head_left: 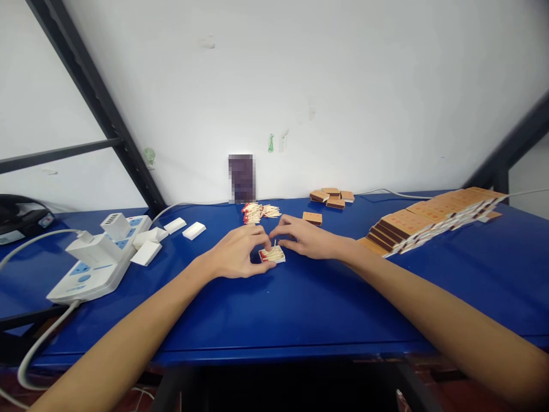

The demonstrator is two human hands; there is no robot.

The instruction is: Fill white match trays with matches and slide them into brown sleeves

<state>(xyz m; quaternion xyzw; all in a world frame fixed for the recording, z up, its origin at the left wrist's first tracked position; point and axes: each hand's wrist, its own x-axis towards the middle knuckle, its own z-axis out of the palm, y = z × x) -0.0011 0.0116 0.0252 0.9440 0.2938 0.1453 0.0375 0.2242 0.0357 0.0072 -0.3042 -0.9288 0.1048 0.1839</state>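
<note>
A small white matchbox tray (281,258) with red-tipped matches in it lies on the blue table. My left hand (240,252) grips the tray from the left, thumb at the near side and fingers curled over the far side. From the right, my right hand (306,237) reaches over the tray, thumb and index finger closed about a match (275,243) that stands up from the others. Just behind my hands is a pile of loose matches (257,213). A closed brown matchbox (312,218) sits behind my right hand.
Several white trays (194,230) lie at the left beside a white power strip (86,286) with plugs and cables. More brown matchboxes (335,203) are near the wall. Stacked matchboxes (407,223) stretch along the right. A pixelated dark object (242,178) leans on the wall.
</note>
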